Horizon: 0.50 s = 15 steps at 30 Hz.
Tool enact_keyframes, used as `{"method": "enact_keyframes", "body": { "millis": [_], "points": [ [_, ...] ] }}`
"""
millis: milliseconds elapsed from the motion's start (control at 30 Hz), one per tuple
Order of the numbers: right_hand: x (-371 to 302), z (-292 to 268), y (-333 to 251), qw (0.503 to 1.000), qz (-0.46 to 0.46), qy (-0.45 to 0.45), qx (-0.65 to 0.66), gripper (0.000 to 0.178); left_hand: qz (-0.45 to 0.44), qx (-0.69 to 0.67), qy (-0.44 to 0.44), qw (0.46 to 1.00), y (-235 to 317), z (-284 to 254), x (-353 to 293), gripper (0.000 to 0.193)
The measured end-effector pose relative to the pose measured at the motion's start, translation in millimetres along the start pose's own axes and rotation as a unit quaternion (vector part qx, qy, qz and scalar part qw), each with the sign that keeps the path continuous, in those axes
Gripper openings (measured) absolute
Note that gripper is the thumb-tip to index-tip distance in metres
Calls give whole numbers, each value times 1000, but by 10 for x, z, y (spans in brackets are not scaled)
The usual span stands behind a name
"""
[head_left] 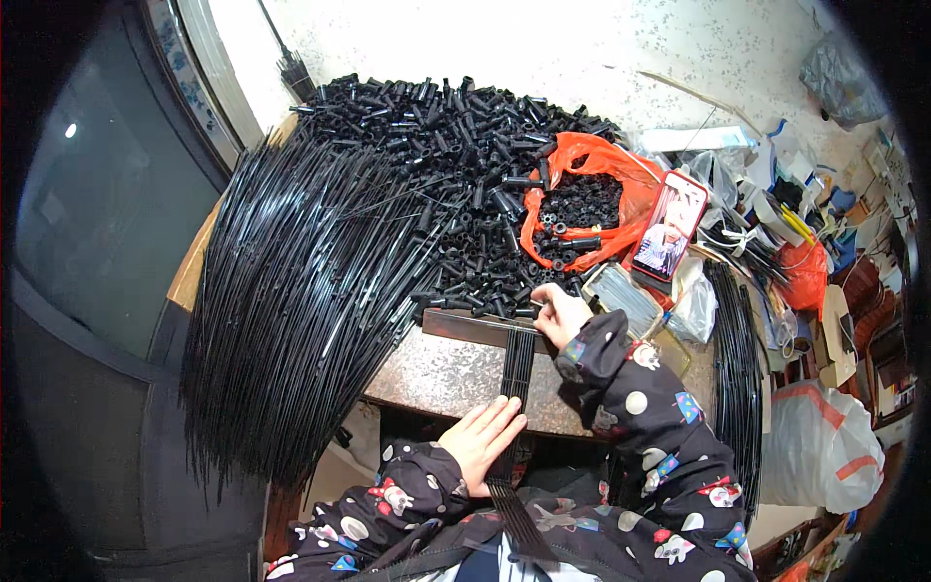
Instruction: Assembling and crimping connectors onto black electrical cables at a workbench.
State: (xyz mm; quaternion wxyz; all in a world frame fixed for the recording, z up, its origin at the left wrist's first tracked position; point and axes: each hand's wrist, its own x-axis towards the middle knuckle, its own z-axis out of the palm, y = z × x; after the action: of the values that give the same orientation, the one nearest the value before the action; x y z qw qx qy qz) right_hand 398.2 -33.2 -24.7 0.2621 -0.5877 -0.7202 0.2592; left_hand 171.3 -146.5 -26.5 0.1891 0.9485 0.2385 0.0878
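- Black rods [518,371] are lying side by side in a narrow flat bunch in front of you, running from the dark wooden strip [465,328] on the table, over the near edge and down toward your lap.
- Your left hand [481,442] is resting over this bunch near the table's near edge, its fingers straight, lying close together and pointing far and right; it is pressing flat rather than closing round the rods, and its thumb is not showing clearly.
- Your right hand [562,315] is reaching to the far end of the bunch, just right of it, with its fingers bent and the thumb and forefinger coming near each other; you cannot tell from this view whether anything is sitting between them.
- Speckled brown tabletop [427,370] is showing on both sides of the bunch.
- On your left, a big heap of long black rods [291,301] is spreading across the table and hanging over its near edge.
- Beyond your hands, a wide pile of short black tubes [456,131] is covering the far part of the table.
- Far and right of the bunch, an open orange-red bag [580,147] is holding small black parts [582,202].
- Right of that bag, a phone [669,228] in a red case is leaning upright, its screen lit, and a clear plastic box [626,299] is standing just nearer.
- Farther right, another bunch of long black rods [737,383] is hanging down past your right sleeve [669,456].
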Motion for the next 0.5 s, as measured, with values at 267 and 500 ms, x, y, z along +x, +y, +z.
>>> {"method": "enact_keyframes", "body": {
  "millis": [267,500],
  "points": [
    [-893,-487,-864,843,-198,-307,395,76,20,-20,75,997,-67,109,-81,88],
    [-1889,-153,-1601,909,-55,-44,411,26,68,51,47,995,-7,101,-58,89]
  ]
}}
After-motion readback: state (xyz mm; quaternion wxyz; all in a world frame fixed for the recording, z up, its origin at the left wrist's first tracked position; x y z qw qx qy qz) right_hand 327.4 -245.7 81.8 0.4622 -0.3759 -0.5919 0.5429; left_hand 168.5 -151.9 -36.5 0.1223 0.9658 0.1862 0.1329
